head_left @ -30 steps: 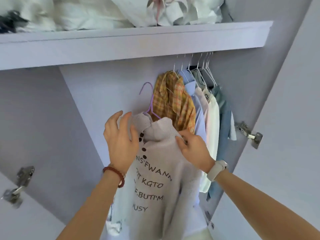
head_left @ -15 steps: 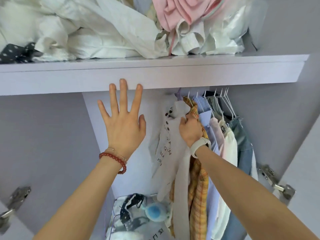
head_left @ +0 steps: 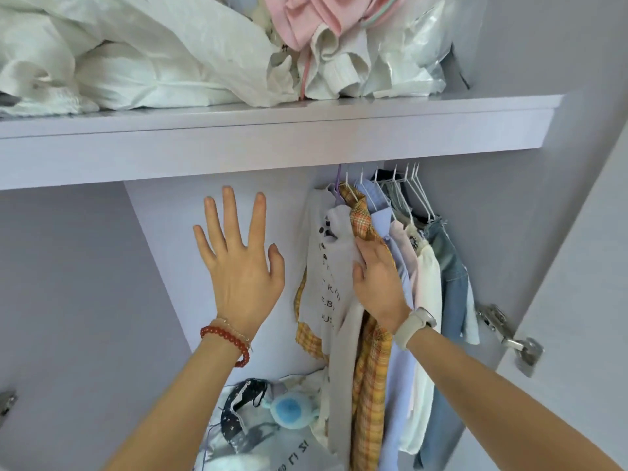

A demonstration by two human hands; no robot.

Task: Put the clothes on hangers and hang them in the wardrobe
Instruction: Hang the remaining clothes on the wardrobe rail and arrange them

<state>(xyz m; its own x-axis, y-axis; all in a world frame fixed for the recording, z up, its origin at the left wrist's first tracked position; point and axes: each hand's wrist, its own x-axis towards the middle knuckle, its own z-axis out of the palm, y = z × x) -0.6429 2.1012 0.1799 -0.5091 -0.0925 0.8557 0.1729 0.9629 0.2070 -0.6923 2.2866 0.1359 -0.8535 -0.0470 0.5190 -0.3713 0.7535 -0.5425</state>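
A pale grey knit sweater with dark lettering hangs on a purple hanger, whose hook runs up behind the shelf edge. It is the leftmost garment in the row, against a yellow plaid shirt. My right hand, with a watch on its wrist, lies with fingers straight along the sweater's shoulder, between sweater and plaid shirt. Further left, my left hand is raised in front of the wardrobe's back panel, fingers spread, holding and touching nothing.
Right of the plaid shirt hang a light blue shirt, pale tops and jeans on white hangers. The shelf above carries white bedding and pink cloth. Bags and a blue plush lie on the wardrobe floor. A door hinge sticks out at right.
The sweater went from both hands up onto the rail. My left hand let go and spread open. My right hand has slid down from the collar and loosened its grip.
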